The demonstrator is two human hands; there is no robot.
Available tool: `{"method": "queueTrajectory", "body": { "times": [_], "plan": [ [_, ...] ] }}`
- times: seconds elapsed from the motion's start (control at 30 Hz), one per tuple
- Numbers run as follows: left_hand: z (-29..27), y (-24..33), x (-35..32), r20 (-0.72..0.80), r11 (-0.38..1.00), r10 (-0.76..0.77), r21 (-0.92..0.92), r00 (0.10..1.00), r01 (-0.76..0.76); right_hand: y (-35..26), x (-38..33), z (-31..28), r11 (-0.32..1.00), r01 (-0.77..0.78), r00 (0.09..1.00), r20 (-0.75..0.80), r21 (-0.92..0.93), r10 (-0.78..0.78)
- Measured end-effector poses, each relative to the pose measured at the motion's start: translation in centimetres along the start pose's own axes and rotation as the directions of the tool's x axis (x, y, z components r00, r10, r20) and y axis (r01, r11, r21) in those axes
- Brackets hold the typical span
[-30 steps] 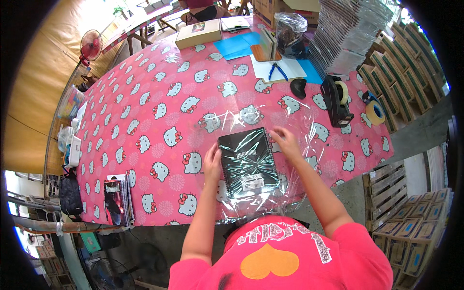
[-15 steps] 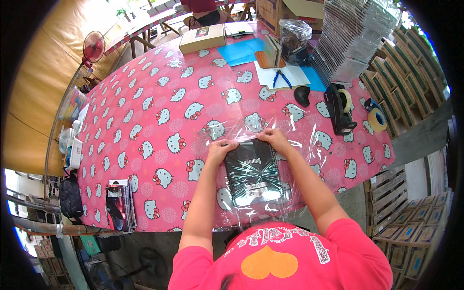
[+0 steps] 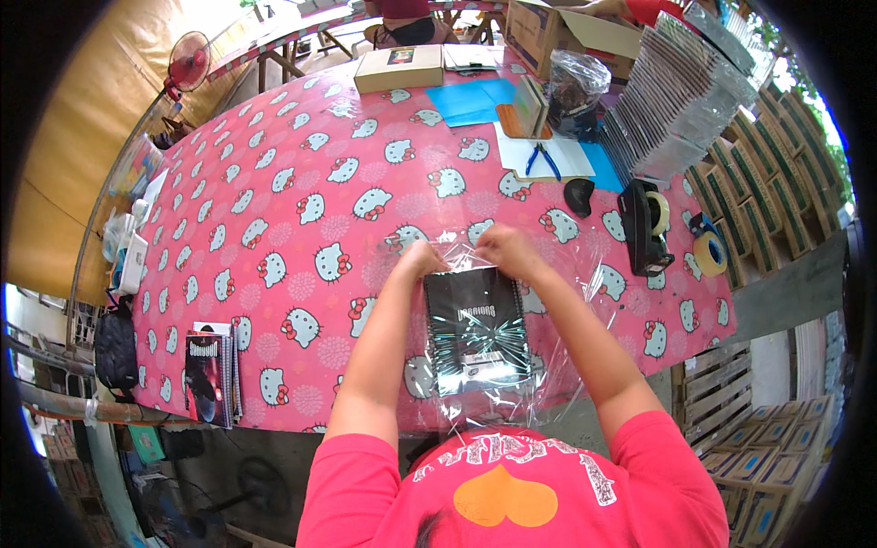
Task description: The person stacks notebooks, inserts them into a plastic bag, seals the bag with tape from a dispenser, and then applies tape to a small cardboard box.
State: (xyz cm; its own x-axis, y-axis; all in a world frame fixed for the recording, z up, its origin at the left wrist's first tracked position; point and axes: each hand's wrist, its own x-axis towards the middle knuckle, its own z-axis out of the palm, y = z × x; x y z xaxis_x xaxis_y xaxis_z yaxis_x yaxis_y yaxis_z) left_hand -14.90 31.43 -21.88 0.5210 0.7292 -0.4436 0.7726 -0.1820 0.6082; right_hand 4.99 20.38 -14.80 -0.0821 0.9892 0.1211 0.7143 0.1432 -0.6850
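Note:
A black spiral notebook with a starburst cover lies flat in front of me, on and partly under clear plastic film. My left hand is closed at the notebook's far left corner, its fingers pinching the film. Beyond the far right corner, my right hand is also closed, with bent fingers gripping the film. A fold of film stretches between the two hands. Glare on the plastic hides part of the cover's near half.
Several notebooks are stacked at the near left of the pink patterned table. To the right are a tape dispenser, tape roll and blue pliers. A tall stack of wrapped items and a cardboard box stand farther back.
Both hands have come off the notebook's far edge and risen slightly away from me, drawing the film with them. At the top right, a red sleeve now shows behind the open carton.

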Motion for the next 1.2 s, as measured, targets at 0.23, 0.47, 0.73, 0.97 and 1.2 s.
{"method": "queueTrajectory", "body": {
  "times": [0.23, 0.47, 0.73, 0.97, 1.2],
  "plan": [
    [-1.3, 2.1, -3.2, -0.178, 0.997, 0.063, -0.030, 0.982, -0.069, -1.5, 0.2, 2.3, 0.935, -0.109, 0.916, 0.331, -0.338, 0.227],
    [0.8, 2.0, -6.9, -0.044, 0.931, 0.324, -0.160, 0.945, -0.327, 1.9, 3.3, 4.3, 0.927, -0.222, 0.974, -0.112, -0.303, 0.196],
    [0.9, 3.1, -8.1, -0.320, 0.980, 0.164, -0.058, 0.933, -0.192, 0.5, 2.4, 3.3, 0.999, 0.023, 0.993, 0.115, -0.024, -0.020],
    [2.2, 3.1, -9.9, -0.482, 0.976, -0.041, -0.207, 0.875, -0.068, -2.8, -2.3, 3.4, 0.965, 0.236, 0.960, -0.130, -0.110, -0.250],
    [5.6, 5.2, -12.7, -0.600, 0.942, 0.305, 0.304, 0.740, -0.142, -4.7, -9.0, 4.0, 0.832, 0.212, 0.969, -0.002, -0.512, -0.248]
  ]
}}
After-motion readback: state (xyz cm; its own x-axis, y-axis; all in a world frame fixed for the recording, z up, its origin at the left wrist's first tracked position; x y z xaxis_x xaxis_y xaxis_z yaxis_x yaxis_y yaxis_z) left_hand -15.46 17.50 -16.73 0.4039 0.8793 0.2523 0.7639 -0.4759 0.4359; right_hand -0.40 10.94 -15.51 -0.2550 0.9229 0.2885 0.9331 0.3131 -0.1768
